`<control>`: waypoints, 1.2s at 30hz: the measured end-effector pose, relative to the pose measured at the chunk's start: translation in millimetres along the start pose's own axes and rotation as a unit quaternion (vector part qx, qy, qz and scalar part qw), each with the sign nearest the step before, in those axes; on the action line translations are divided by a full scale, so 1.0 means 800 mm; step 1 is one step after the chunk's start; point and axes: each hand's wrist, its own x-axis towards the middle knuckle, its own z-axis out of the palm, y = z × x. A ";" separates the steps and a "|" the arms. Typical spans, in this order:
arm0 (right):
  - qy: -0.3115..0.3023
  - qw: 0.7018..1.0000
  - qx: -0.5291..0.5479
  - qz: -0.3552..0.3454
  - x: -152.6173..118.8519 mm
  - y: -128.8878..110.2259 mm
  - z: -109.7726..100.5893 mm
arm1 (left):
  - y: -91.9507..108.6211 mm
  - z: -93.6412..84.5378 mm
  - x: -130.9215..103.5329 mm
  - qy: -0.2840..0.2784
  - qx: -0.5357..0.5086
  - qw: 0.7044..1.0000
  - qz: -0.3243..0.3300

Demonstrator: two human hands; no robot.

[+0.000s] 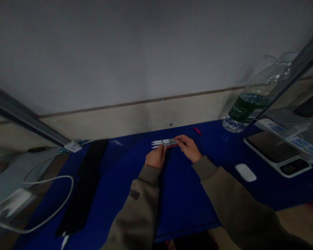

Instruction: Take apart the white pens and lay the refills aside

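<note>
Several slim pens (165, 141) lie side by side near the back of the blue table, mostly white and grey, with a bit of red on the nearest one. At their near side, the fingers of my left hand (155, 157) are pinched against the pens. My right hand (188, 147) closes its thumb and fingers round their right ends. The fingers partly cover the pens, so exactly how many are held is hard to see. A short pink-red pen-like piece (197, 131) lies apart, beyond my right hand.
On the right are a large water bottle (246, 109), a white scale-like device (275, 152) and a white mouse (245, 172). A long black strip (86, 187) and a white cable (72, 185) lie on the left. A wall (135, 119) borders the table's back.
</note>
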 end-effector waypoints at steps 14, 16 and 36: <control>-0.015 0.997 0.057 0.050 -0.002 0.003 0.008 | 0.000 -0.002 0.002 -0.023 -0.016 1.000 0.004; -0.018 0.996 0.073 0.049 -0.003 0.002 0.008 | -0.001 -0.001 0.002 -0.020 -0.015 1.000 0.006; -0.023 0.996 0.079 0.028 -0.003 0.005 0.011 | 0.001 -0.004 0.000 -0.033 -0.010 0.999 0.018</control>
